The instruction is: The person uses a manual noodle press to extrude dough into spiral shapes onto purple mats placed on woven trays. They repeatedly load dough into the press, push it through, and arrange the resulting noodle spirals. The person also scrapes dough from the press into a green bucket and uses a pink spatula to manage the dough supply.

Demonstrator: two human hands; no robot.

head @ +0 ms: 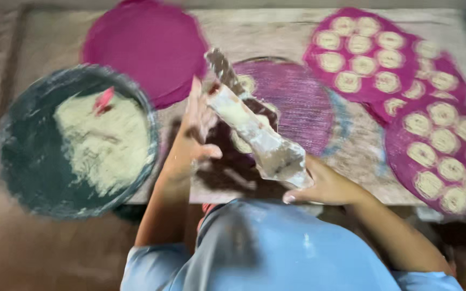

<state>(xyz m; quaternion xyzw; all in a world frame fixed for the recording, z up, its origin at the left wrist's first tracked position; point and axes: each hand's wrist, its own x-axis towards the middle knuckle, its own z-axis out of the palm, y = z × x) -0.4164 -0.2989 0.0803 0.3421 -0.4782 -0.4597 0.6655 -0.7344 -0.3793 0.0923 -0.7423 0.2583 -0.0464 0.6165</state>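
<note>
Gripping a dough press (254,126) with both the left hand (192,134) and the right hand (319,186) over a purple mat (297,102), the person has filled mats (432,134) right of the hands, while dough (103,143) remains in the bowl (28,161) to the left.

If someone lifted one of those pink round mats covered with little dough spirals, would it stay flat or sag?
The pink mat looks thin and sheet-like, so it would probably bend if lifted by one edge. It overlaps a neighbouring mat, so pulling it might disturb that one too. The dough spirals look soft and lie loose on top, so tilting would likely slide or deform them.
</note>
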